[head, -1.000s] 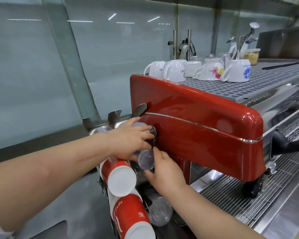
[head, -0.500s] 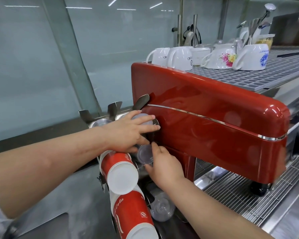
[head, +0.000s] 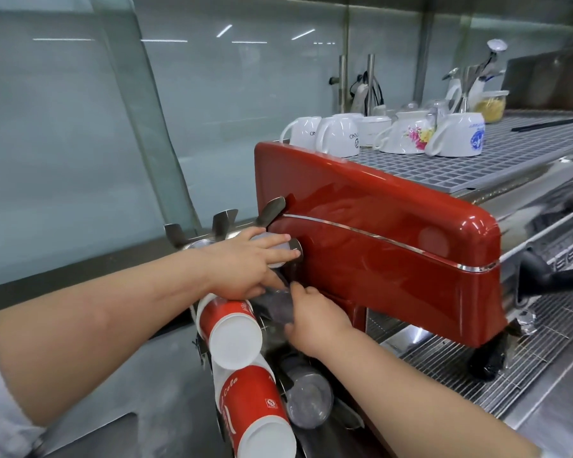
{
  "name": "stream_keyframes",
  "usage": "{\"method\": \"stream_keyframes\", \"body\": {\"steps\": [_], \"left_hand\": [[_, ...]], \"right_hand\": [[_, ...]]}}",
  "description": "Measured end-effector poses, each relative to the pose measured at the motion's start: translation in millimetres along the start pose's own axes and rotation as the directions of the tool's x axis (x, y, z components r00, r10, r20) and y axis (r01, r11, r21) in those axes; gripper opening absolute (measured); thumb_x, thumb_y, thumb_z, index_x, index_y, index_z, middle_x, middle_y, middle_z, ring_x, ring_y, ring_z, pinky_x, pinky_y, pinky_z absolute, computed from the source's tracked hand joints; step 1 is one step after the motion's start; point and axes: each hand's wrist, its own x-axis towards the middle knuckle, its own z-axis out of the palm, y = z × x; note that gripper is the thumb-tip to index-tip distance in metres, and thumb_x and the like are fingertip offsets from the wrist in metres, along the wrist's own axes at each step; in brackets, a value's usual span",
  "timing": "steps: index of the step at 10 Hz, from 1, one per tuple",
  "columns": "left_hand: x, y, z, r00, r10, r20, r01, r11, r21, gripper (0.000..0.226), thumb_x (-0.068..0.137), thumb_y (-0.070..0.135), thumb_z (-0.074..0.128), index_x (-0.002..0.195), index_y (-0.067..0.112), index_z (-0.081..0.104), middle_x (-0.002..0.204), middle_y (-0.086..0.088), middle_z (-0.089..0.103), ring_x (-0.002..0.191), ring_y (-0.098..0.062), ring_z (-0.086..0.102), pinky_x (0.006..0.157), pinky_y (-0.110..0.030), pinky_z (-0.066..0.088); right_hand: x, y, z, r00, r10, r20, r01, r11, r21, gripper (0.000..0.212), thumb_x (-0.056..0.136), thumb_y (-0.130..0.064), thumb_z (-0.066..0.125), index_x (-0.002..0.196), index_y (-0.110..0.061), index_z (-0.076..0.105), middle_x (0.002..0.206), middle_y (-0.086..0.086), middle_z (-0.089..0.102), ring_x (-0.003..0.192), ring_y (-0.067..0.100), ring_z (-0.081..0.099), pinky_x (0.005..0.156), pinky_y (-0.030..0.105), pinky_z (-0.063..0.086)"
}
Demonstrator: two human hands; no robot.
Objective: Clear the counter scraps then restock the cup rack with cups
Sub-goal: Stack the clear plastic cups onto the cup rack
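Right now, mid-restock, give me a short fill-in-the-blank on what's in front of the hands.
The espresso machine body is coloured ____.
The ceramic mugs on its top grid stand ____ side up.
The right hand touches a ____ plastic cup in the cup rack.
The left hand rests ____ the red paper cups.

Missing: red; bottom; clear; above

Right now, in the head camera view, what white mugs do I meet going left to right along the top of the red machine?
Plain white mug → second white mug with dark lettering → flowered mug → mug with blue emblem. All sit upside down on the grey grid; others behind overlap too much to order.
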Motion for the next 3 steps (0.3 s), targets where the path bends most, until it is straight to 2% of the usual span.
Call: {"method": "stream_keyframes", "body": {"steps": [1, 2, 3], "left_hand": [[-4.8, 6.8, -14.4, 0.995, -0.058, 0.086, 0.059, 0.998, -0.003, 0.040, 0.093, 0.036, 0.049, 0.131, 0.047, 0.053, 0.163, 0.008, 0.016, 0.151, -0.019, 0.003, 0.119, -0.050, 0.010], [-10.3, 10.6, -33.6, 0.982, -0.098, 0.162, 0.102, 0.995, -0.018, 0.042, 0.092, 0.036, 0.049, 0.133, 0.044, 0.052, 0.159, 0.007, 0.025, 0.148, -0.017, 0.017, 0.115, -0.045, 0.021], [-20.8, 14.6, -54.3, 0.958, -0.191, 0.213, 0.200, 0.980, -0.023, 0.044, 0.092, 0.039, 0.048, 0.136, 0.041, 0.048, 0.156, 0.004, 0.032, 0.141, -0.020, 0.033, 0.109, -0.045, 0.033]], "right_hand": [[-6.2, -4.8, -14.6, 0.997, 0.024, 0.080, -0.019, 0.998, -0.060, 0.062, 0.086, -0.031, 0.063, 0.139, -0.013, 0.036, 0.134, 0.014, 0.048, 0.120, 0.035, 0.055, 0.090, 0.039, 0.048], [-14.5, -12.9, -37.7, 0.988, 0.008, 0.153, 0.018, 0.985, -0.173, 0.040, 0.087, -0.028, 0.057, 0.125, -0.014, 0.055, 0.123, 0.010, 0.061, 0.110, 0.033, 0.061, 0.085, 0.036, 0.050], [-22.4, -21.7, -62.2, 0.970, -0.055, 0.237, 0.132, 0.937, -0.323, 0.034, 0.087, -0.034, 0.056, 0.112, -0.013, 0.065, 0.112, 0.009, 0.068, 0.100, 0.032, 0.065, 0.080, 0.034, 0.052]]}}
